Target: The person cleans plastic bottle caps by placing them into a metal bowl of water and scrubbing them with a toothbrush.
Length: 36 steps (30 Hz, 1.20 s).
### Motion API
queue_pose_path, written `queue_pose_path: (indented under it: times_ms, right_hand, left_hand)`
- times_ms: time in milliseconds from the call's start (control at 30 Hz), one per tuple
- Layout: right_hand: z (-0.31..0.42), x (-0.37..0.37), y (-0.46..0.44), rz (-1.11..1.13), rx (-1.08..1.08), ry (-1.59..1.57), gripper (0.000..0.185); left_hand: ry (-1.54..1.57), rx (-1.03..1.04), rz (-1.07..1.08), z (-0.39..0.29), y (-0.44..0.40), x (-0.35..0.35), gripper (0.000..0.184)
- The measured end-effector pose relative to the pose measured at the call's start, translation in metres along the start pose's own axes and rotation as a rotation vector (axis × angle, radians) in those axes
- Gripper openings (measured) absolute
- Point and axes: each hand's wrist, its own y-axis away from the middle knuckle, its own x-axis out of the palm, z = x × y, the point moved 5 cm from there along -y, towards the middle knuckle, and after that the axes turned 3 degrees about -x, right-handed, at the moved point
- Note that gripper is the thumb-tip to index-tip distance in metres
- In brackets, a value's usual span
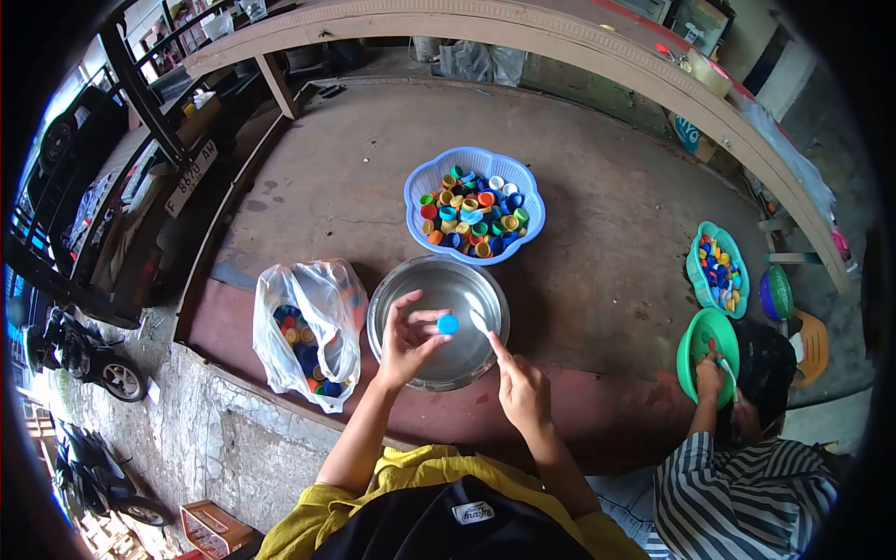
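Over a round metal bowl (397, 362), my left hand (406, 341) pinches a light blue bottle cap (448, 325) between its fingers. My right hand (523, 390) is closed on a white tool (479, 322), perhaps a brush or small knife, whose pale tip points up and left near the cap. Cap and tip are a little apart. Behind the metal bowl, a blue scalloped basket (419, 165) holds many coloured caps (469, 217). A clear plastic bag (338, 280) with more caps stands left of the bowl.
At the right, a person in a striped top (737, 495) reaches into a green bowl (689, 359). Beyond it stands a green basket (695, 273) of caps. A wooden rail (523, 21) arches over the table's (607, 187) far side. Motorbikes (98, 359) stand at the left.
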Motion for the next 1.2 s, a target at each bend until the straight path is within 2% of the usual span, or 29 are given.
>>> queue_pose_path:
  times_ms: [133,200,267,333,400,467,500,533,600,633,767,867,900,1000,1033,1067,1133,1200]
  right_hand:
    - [0.025,-0.011,-0.005,0.039,-0.230,-0.079,0.051]
    - [0.015,-0.011,-0.007,0.041,-0.171,-0.093,0.051]
    - [0.001,-0.014,-0.009,0.074,-0.060,0.070,0.052]
    - [0.010,-0.019,-0.010,0.022,-0.130,0.011,0.051]
    - [0.024,-0.018,-0.008,0.045,-0.215,0.002,0.059]
    - [0.024,-0.015,-0.008,0.044,-0.204,-0.019,0.060]
    - [0.023,-0.015,-0.009,0.060,-0.203,-0.008,0.060]
    - [0.023,-0.015,-0.008,0.079,-0.201,0.003,0.060]
    - [0.023,-0.014,-0.009,0.055,-0.193,-0.011,0.051]
    - [0.023,-0.013,-0.008,0.045,-0.188,-0.018,0.046]
    - [0.011,-0.010,-0.011,0.027,-0.025,0.051,0.049]
    - [0.025,-0.007,-0.008,-0.089,-0.100,-0.012,0.057]
    - [0.028,-0.001,-0.005,-0.053,-0.122,-0.018,0.058]
    - [0.028,0.004,-0.003,-0.007,-0.136,0.004,0.058]
    - [0.022,0.002,-0.008,0.000,-0.050,-0.029,0.051]
    - [0.017,-0.002,-0.014,0.036,0.046,0.029,0.054]
    - [0.015,-0.003,-0.014,-0.038,0.011,-0.058,0.056]
    - [0.036,-0.003,-0.007,-0.027,-0.143,-0.044,0.054]
  left_hand:
    - [0.055,-0.030,0.039,0.000,-0.001,0.000,0.072]
    - [0.024,-0.039,0.056,-0.001,-0.003,-0.003,0.074]
    - [0.039,-0.044,0.046,-0.003,-0.002,-0.002,0.075]
    - [0.089,-0.047,0.022,-0.008,-0.002,-0.001,0.075]
    - [0.151,-0.075,0.064,-0.004,0.001,-0.001,0.070]
    - [0.196,-0.099,0.076,-0.004,0.000,0.002,0.064]
    - [0.250,-0.125,0.080,-0.009,0.002,0.007,0.052]
    - [0.334,-0.162,0.067,-0.003,0.003,0.005,0.050]
    - [0.494,-0.229,0.049,0.007,0.001,0.000,0.045]
    - [0.455,-0.209,0.041,0.006,0.000,0.003,0.039]
    - [0.568,-0.340,-0.083,0.011,0.002,0.006,0.038]
    - [0.653,-0.454,-0.145,0.004,0.004,0.019,0.038]
    - [0.707,-0.408,-0.051,0.005,0.005,0.019,0.038]
    - [0.667,-0.309,-0.003,0.009,0.006,0.019,0.037]
    - [0.661,-0.300,-0.010,0.010,0.007,0.018,0.037]
    - [0.656,-0.290,-0.016,0.011,0.008,0.017,0.036]
    - [0.630,-0.292,-0.036,0.009,0.005,0.017,0.036]
    - [0.597,-0.319,-0.076,0.007,0.004,0.020,0.035]
